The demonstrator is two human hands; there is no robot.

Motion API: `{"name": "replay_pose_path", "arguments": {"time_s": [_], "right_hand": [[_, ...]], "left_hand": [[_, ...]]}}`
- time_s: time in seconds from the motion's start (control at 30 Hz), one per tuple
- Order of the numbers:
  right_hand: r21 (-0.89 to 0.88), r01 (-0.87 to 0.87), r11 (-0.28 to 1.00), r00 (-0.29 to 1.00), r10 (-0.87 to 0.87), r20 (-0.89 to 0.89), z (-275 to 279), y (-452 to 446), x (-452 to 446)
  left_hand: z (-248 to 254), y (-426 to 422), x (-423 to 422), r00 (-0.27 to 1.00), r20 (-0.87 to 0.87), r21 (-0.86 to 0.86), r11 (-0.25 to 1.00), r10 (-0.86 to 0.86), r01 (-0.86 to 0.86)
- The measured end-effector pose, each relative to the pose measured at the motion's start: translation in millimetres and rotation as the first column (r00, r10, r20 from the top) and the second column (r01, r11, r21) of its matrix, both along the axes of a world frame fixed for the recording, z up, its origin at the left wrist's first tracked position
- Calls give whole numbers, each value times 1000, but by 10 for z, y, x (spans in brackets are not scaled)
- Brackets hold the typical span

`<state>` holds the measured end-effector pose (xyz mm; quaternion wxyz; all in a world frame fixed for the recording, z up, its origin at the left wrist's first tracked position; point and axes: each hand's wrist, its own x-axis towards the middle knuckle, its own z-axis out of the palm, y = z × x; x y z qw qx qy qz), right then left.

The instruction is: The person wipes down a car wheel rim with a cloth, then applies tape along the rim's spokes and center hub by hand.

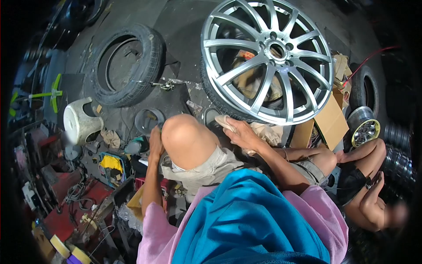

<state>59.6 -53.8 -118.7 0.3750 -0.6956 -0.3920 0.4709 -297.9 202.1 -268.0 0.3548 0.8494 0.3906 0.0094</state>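
A large silver multi-spoke wheel rim (288, 57) lies over a tire at the upper centre right. My right hand (242, 134) is closed on a beige cloth (225, 122), just below the rim's lower left edge. Down beside my bent knee, on its left side, is my left hand (156, 141); its fingers are partly hidden by the knee, and I cannot make out whether it holds anything. A clear round container (148, 121) stands close to that hand.
A worn tire (127, 66) lies at the upper left, near a white stool (81, 121). An open cardboard box (330, 119) is right of my knees. Another person (369, 198) sits at the far right by a smaller rim (365, 127). Red machinery (74, 207) fills the lower left.
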Motion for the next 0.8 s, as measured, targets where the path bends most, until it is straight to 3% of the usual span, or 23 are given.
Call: {"name": "replay_pose_path", "arguments": {"time_s": [0.03,0.07,0.1,0.13,0.17,0.27,0.37,0.43,0.53,0.63,0.73,0.8], "right_hand": [[18,9,1000,999,-9,-33,10,95,-26],[121,-22,992,1000,23,-2,-215,145,-57],[71,-14,997,999,16,-32,-202,255,-69],[19,-4,1000,998,5,-61,-137,378,-81],[43,4,999,999,-3,-44,-77,470,-79],[179,50,982,998,-46,-31,-441,703,-115],[124,85,989,995,-77,-71,-345,853,-72],[93,114,989,992,-108,-65,-332,923,-51],[24,96,995,993,-94,-67,-329,1003,-18],[156,130,979,986,-111,-125,-445,1049,-81],[287,139,948,990,-135,-33,-407,1096,-89],[-113,115,987,961,-139,-238,-243,1065,-40]], "left_hand": [[157,24,183,992,79,-62,992,-101,106],[240,27,376,980,109,-6,986,-164,166],[324,32,570,965,136,53,974,-226,221],[365,28,789,961,103,221,948,-257,230],[478,59,1041,961,94,215,948,-260,235],[619,234,1550,984,74,-86,982,-161,168],[606,332,1693,945,170,47,960,-280,276],[806,381,1807,936,82,155,932,-344,329],[941,469,1841,926,26,159,916,-377,368],[928,506,1829,916,-25,213,893,-401,396],[1027,505,1866,895,-83,247,861,-439,445],[1186,504,1935,880,-156,204,857,-449,474]]}}
